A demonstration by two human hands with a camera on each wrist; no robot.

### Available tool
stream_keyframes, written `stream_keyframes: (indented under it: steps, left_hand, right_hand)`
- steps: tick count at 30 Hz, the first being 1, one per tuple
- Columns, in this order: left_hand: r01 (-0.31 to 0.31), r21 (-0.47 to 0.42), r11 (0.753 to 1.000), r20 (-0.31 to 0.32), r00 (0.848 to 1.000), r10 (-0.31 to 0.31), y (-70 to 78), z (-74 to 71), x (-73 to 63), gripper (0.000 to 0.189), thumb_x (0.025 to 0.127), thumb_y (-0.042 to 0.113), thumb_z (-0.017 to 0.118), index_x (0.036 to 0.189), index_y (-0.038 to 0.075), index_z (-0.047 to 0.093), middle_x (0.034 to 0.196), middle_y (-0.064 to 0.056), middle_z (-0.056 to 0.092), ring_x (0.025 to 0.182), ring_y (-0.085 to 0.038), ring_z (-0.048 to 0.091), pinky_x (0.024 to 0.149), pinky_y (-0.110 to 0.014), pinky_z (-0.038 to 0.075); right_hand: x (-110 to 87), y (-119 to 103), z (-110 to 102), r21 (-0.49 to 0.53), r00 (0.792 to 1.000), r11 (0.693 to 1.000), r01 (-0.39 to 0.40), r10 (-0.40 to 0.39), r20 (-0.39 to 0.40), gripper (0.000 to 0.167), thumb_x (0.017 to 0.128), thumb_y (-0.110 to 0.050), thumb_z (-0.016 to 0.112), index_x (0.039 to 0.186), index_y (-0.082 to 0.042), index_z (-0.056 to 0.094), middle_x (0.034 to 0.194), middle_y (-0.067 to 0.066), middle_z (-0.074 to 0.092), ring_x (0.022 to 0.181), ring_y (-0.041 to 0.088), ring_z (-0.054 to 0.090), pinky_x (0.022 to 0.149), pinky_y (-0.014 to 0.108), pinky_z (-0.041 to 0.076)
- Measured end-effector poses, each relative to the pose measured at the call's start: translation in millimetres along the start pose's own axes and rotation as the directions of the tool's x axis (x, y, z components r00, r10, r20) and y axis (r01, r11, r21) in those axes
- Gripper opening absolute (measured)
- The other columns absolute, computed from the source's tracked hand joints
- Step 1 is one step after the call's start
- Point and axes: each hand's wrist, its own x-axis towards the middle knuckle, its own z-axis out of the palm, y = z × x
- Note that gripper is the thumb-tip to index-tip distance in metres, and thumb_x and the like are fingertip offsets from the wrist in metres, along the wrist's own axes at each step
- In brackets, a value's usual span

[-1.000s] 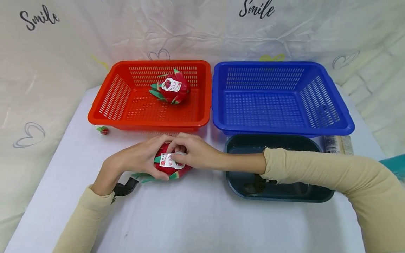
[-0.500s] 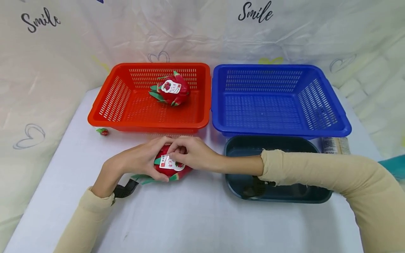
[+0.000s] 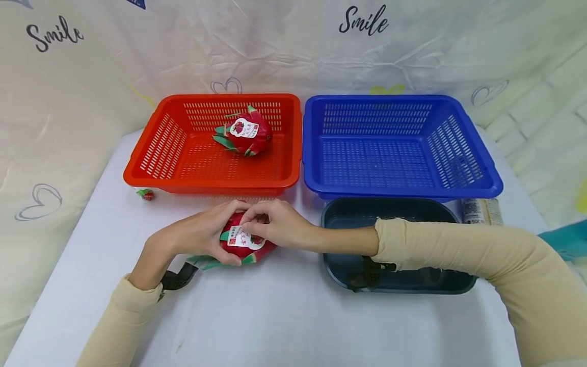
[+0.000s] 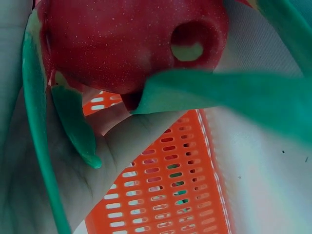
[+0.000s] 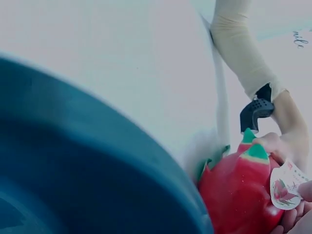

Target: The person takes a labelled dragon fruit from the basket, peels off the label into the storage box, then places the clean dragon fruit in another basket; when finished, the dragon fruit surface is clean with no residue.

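Note:
A red dragon fruit (image 3: 265, 251) with green-tipped scales lies on the table in front of the red basket. My left hand (image 3: 197, 235) grips it from the left, fingers over its far side and thumb along its near side. On its top is a white printed sticker (image 3: 239, 237). The curled fingers of my right hand (image 3: 282, 224) pinch at the sticker's edge; the right wrist view shows the thumb right on the label (image 5: 282, 192). The left wrist view shows the dragon fruit's round hollow end (image 4: 187, 46) and long green leaves (image 4: 180, 87).
Behind my hands stands a red basket (image 3: 211, 184) holding another labelled dragon fruit (image 3: 257, 140). Beside it on the right is a blue basket (image 3: 403, 192). A dark teal tray (image 3: 399, 290) sits under my right forearm. A small strawberry-like piece (image 3: 147, 194) lies at front left.
The right fingers have shifted slightly on the sticker, baring more of its print. The left hand keeps its grip on the dragon fruit. The head view has drifted a little.

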Motion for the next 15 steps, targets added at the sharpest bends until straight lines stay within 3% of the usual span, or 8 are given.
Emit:
stream_keyframes:
  steps: [8,15]
  left_hand:
    - [0.008,0.0,1.0,0.004,1.0,-0.008,0.2,-0.1,0.6,0.09,0.064,0.045,0.089,0.134,0.026,0.035,0.129,0.011,0.049,0.115,-0.005,0.049,0.088,-0.024,0.054]
    - [-0.031,0.017,0.999,-0.003,1.0,0.031,-1.0,-1.6,-0.1,0.092,0.065,0.046,0.088,0.136,0.024,0.035,0.129,0.008,0.049,0.115,-0.006,0.049,0.09,-0.026,0.053]
  right_hand:
    - [1.4,-0.4,-5.2,0.035,0.997,0.998,-0.05,0.048,0.053,0.019,0.092,-0.02,0.066,0.107,-0.011,0.073,0.099,0.003,0.069,0.093,0.014,0.057,0.076,0.018,0.049]
    - [5.7,1.4,-9.3,0.077,0.993,0.994,-0.08,0.072,0.098,0.022,0.091,-0.02,0.067,0.11,-0.009,0.072,0.102,0.005,0.07,0.096,0.015,0.059,0.076,0.018,0.051]
